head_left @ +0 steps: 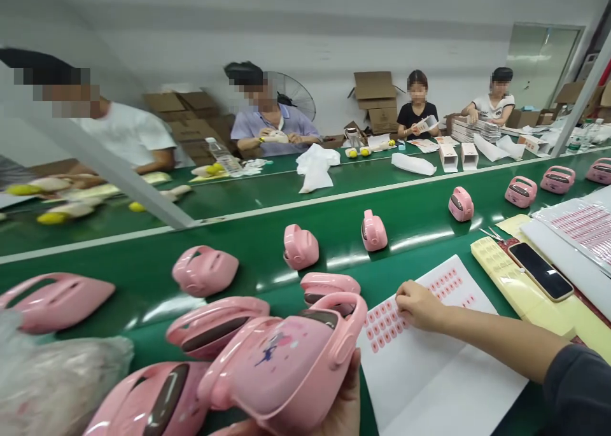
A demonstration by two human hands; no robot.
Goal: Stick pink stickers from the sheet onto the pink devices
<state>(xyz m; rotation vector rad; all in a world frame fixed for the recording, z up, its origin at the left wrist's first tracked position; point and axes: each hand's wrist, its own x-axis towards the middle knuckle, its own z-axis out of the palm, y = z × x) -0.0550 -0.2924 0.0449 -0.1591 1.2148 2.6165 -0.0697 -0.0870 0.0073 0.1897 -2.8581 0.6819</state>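
Cradled by the left hand [349, 394], one pink case [286, 366] tilts just left of the sticker sheet [427, 375]; on that sheet the right hand's [420, 304] fingers bunch, whether pinching a sticker I can't tell. Edge-first peeling should work cleanest.

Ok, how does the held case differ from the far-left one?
The held case is in the left hand; the far-left case sits on the green surface. The held case shows a printed picture; none shows on the far-left case's visible side. Both are pink with a loop handle.
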